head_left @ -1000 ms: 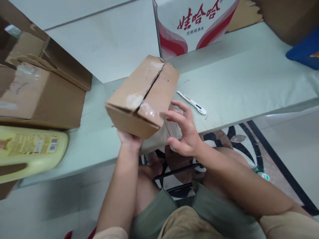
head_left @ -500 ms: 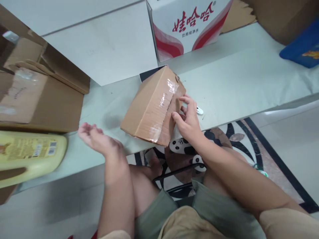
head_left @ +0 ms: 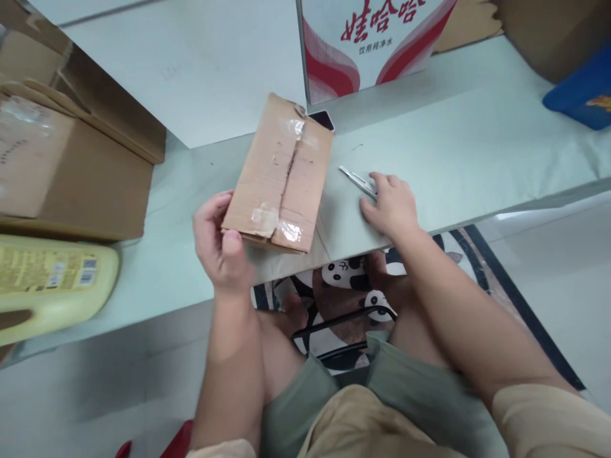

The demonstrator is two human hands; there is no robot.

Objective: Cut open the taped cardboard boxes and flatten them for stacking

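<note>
A small brown cardboard box [head_left: 281, 178] with clear tape across its seam is tilted over the pale green surface. At its lower left corner, my left hand [head_left: 222, 245] grips it, thumb in front and fingers at the side. To the right of the box lies a slim white and silver cutter [head_left: 358, 181]. My right hand [head_left: 391, 203] is at the near end of this cutter, fingers bent over it; whether they grip it is hard to tell. Part of a dark flat object [head_left: 323, 119] shows behind the box.
Larger cardboard boxes [head_left: 100, 172] and a yellow jug [head_left: 57, 286] stand at the left. At the back are a white panel [head_left: 191, 70] and a white and red carton [head_left: 372, 57]. A blue container [head_left: 582, 89] is at the right edge.
The box has turned and shifted left, with its taped face now more upward. My left hand has taken hold of its corner. My right hand has left the box and moved right to the cutter.
</note>
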